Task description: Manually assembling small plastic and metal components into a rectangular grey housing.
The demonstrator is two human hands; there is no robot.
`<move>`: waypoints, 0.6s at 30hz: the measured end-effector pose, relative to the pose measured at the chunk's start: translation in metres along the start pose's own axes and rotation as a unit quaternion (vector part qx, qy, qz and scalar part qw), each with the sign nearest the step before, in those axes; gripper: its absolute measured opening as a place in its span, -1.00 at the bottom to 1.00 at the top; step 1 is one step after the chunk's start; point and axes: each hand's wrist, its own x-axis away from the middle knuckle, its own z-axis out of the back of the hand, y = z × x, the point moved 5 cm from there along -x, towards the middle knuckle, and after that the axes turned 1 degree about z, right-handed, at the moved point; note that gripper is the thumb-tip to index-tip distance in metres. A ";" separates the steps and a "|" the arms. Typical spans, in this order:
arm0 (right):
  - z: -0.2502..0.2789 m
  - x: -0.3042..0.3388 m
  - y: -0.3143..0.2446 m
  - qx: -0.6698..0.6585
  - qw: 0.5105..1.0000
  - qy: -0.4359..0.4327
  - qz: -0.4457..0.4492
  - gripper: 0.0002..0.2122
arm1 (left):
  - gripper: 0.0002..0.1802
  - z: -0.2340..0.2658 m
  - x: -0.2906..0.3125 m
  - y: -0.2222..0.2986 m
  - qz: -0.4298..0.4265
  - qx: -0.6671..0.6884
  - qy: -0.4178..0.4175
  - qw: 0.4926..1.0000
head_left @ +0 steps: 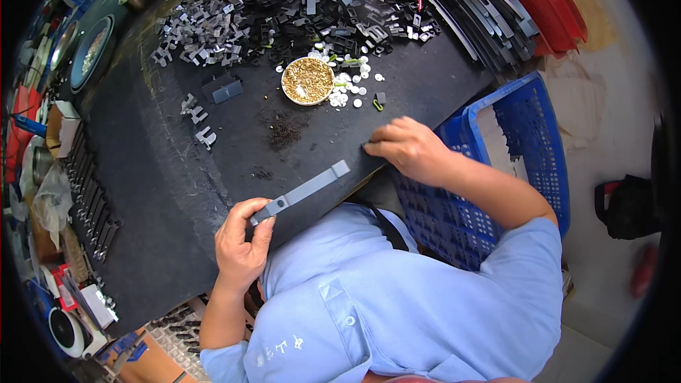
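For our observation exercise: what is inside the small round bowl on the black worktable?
The bowl is filled with small brass-coloured metal pieces, heaped nearly to its rim, with a few pale bits among them. The heap covers the bowl's bottom, so whatever lies beneath cannot be seen. Neither hand touches it.

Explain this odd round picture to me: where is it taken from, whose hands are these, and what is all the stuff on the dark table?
A wide-angle camera worn on a person's head looks down, so edges bend. The person's left hand grips one end of a long grey strip lying on the black table. The right hand rests at the table's edge, fingertips on something too small to make out. Farther off sit a round dish of small brass pieces, white discs and heaps of dark metal parts. A blue crate stands beside the table.
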 end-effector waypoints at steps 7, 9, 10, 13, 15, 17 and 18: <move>0.000 -0.020 0.011 0.043 0.996 0.072 -0.012 -0.78 | -0.78 -0.004 -0.026 0.001 -0.054 -0.098 0.071 0.991; 0.007 -0.029 0.003 -0.038 0.993 0.102 -0.036 -0.74 | -0.77 -0.005 -0.030 0.007 -0.097 -0.114 0.081 0.985; 0.014 -0.032 0.001 -0.120 0.983 0.129 -0.060 -0.70 | -0.77 -0.005 -0.030 0.011 -0.137 -0.129 0.089 0.978; 0.024 -0.039 -0.012 -0.149 0.982 0.118 -0.004 -0.55 | -0.76 -0.003 -0.030 0.012 -0.132 -0.139 0.070 0.979; 0.027 -0.043 -0.017 -0.134 0.984 0.115 0.036 -0.49 | -0.75 -0.004 -0.030 0.016 -0.171 -0.152 0.059 0.972; 0.029 -0.044 -0.018 -0.139 0.980 0.132 0.053 -0.50 | -0.74 -0.002 -0.030 0.019 -0.194 -0.171 0.078 0.963; 0.031 -0.044 -0.019 -0.145 0.976 0.147 0.070 -0.51 | -0.74 -0.001 -0.030 0.021 -0.195 -0.172 0.077 0.963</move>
